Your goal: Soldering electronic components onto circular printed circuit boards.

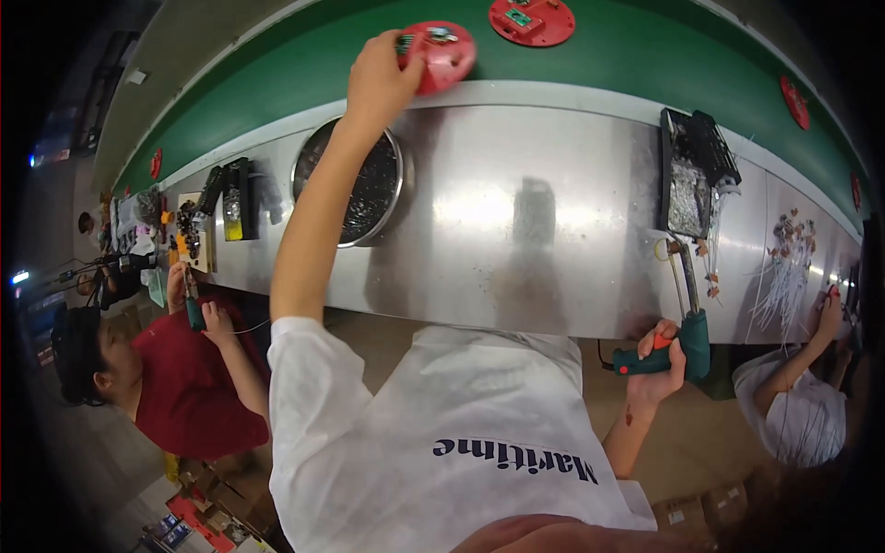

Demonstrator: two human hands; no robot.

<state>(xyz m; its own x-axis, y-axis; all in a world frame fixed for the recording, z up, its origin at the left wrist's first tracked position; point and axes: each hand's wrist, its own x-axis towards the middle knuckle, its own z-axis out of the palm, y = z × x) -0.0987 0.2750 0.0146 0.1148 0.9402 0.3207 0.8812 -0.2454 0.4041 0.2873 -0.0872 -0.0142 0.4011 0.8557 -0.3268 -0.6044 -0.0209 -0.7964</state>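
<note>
While a person in a red top [189, 387] sits far to the left and holds a small green tool [194, 313] in both hands, a pile of small parts [189, 230] lies on the shiny metal surface [516, 230] in front of them. Next to the parts stands a dark box [235, 198]. A bit further along sits a round metal bowl [364, 184] full of small dark bits. The left arm in a white sleeve goes up across the bowl. The left hand [378, 83] is up at the far edge of the surface, and its grip is shut around the rim of a red round disc [442, 53]. The disc has small parts on top, and it is over the green belt [645, 69] that runs along the back. A second red round disc [532, 20] with a green board on it lies on the belt just beside the first one. Past the middle, the surface is bare and shines with light. A black tray [696, 170] with silver bits stands near the back edge. Below it, the right hand [659, 364] is at the near edge of the surface. Its grip is closed tight around the handle of a green soldering gun [682, 346], and the long metal tip points up at the tray. On the far right, thin white wires [788, 276] lie spread on the surface, and another person in white [797, 405] reaches to them.
</note>
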